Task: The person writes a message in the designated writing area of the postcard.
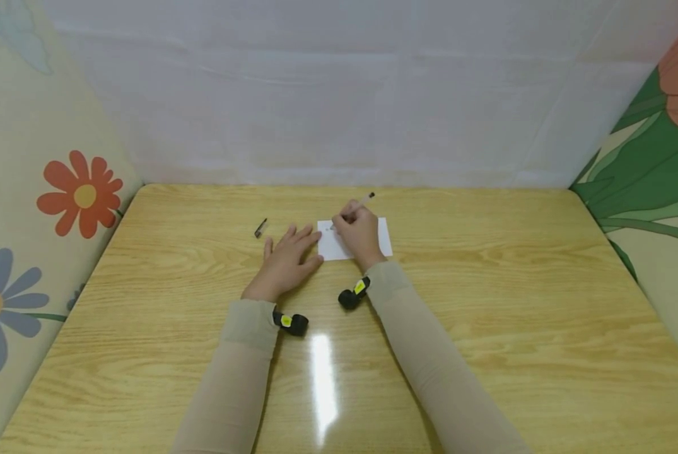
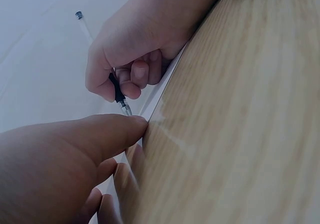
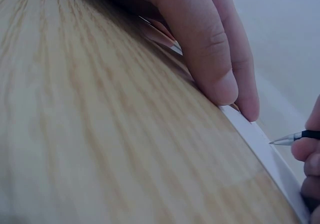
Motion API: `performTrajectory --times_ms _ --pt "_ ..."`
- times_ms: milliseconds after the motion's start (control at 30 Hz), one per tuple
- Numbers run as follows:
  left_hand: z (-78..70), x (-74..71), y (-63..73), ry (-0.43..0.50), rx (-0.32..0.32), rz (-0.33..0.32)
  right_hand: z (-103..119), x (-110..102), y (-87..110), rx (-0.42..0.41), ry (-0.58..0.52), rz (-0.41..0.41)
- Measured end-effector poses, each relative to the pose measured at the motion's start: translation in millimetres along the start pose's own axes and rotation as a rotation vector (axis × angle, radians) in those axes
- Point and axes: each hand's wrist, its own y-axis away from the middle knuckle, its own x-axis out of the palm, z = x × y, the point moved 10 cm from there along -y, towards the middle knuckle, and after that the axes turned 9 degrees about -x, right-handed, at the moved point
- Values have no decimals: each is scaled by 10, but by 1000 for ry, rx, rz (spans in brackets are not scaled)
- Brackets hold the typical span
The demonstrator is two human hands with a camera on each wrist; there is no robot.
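A small white sheet of paper [image 1: 385,238] lies on the wooden table, in the middle of the head view. My right hand [image 1: 361,234] rests over it and grips a pen [image 1: 364,201] with a clear barrel and black grip. In the right wrist view the pen's metal tip [image 3: 282,140] points down at the paper. A few small dark marks show near the paper's upper left. My left hand [image 1: 286,261] lies with fingers spread, its thumb and a fingertip on the paper's left edge. The left wrist view shows that thumb [image 2: 120,134] close to the pen tip.
A pen cap [image 1: 261,228] lies on the table [image 1: 486,302] beyond and left of my left hand. Behind the table hangs a white cloth [image 1: 327,94]. Flower-patterned panels [image 1: 9,189] stand at both sides. Light glares off the table between the forearms.
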Motion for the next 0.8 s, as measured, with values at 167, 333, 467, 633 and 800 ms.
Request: performTrajectory --times_ms 167,333,467,633,800 --pt "0 0 -4 3 3 -2 -1 -9 1 8 -8 -9" --pt "3 -1 -6 2 2 -4 3 1 5 8 -2 6" --pt "3 -2 -3 1 0 -4 7 4 4 7 11 11" --pt "-7 -3 1 1 -4 2 9 -2 5 5 18 7" --pt "-10 -6 5 2 -9 8 19 -2 8 0 15 5"
